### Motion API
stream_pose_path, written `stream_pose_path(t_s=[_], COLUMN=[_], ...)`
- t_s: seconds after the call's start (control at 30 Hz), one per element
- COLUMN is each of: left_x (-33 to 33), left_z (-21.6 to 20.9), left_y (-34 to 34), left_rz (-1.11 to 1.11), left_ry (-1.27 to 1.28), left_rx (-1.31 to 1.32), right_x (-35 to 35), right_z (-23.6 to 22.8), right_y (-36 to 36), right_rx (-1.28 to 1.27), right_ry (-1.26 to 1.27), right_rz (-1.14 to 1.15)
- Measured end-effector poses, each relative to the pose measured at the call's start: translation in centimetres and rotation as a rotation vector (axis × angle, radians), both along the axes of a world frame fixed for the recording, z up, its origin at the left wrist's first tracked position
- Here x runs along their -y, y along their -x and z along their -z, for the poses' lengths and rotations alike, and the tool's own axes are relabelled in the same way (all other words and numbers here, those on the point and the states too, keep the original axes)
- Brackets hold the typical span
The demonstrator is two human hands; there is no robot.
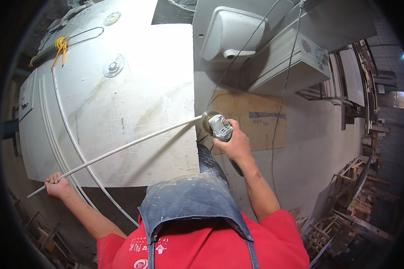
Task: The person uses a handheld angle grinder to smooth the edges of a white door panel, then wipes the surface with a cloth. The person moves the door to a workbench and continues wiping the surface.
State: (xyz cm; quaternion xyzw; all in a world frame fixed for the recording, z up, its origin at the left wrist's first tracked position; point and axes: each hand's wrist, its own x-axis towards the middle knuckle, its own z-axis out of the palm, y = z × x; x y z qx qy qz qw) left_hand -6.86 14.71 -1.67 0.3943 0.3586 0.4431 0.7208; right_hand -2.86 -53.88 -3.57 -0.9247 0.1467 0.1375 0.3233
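Observation:
My left hand [57, 185] is closed round a long thin white strip [130, 144] near its outer end. The strip slants up to the right across the white worktable [161, 89], and its far end meets the disc of an angle grinder [221, 128] just beyond the table's right edge. My right hand [236, 142] grips the grinder's body. The disc looks blurred, and I cannot tell whether it touches the strip. Part of the grinder's body is hidden by my hand and wrist.
On the table lie a yellow clamp [61, 45], a pale disc [113, 65] and more long strips [60, 103]. A white basin [233, 33] and a stack of pale slabs [285, 62] stand right of it. Cables hang over a cardboard sheet [260, 105]; wooden frames [350, 172] lie farther right.

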Motion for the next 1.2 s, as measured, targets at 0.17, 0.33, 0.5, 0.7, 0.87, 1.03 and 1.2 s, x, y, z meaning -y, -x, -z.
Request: stream_pose_path(t_s=[0.17, 0.33, 0.5, 0.7, 0.87, 1.03, 1.2], left_x=[-0.6, -0.4, -1.4, -3.4, -2.1, -3.5, -3.0], left_z=[0.3, 0.6, 1.4, 2.2, 1.3, 1.8, 1.9], left_y=[0.0, -0.1, -0.1, 0.0, -0.5, 0.4, 0.2], left_rz=[0.009, -0.009, -0.008, 0.012, -0.048, -0.010, -0.014], left_ry=[-0.002, 0.003, 0.011, 0.027, 0.045, 0.050, 0.047], left_rx=[-0.006, -0.022, -0.024, 0.001, -0.017, -0.031, -0.026], right_x=[1.3, 2.2, 3.4, 3.1, -0.5, -0.8, 1.3], right_z=[0.6, 0.9, 1.6, 1.0, -0.3, 0.4, 1.2], right_y=[-0.6, -1.0, -1.0, 0.1, 0.9, 0.9, 0.5], right_rx=[-0.014, -0.030, -0.014, 0.031, -0.031, -0.044, -0.045], right_ry=[0.051, 0.052, 0.039, 0.010, -0.051, -0.078, -0.036], right_rz=[0.052, 0.087, 0.144, 0.173, 0.015, 0.061, 0.139])
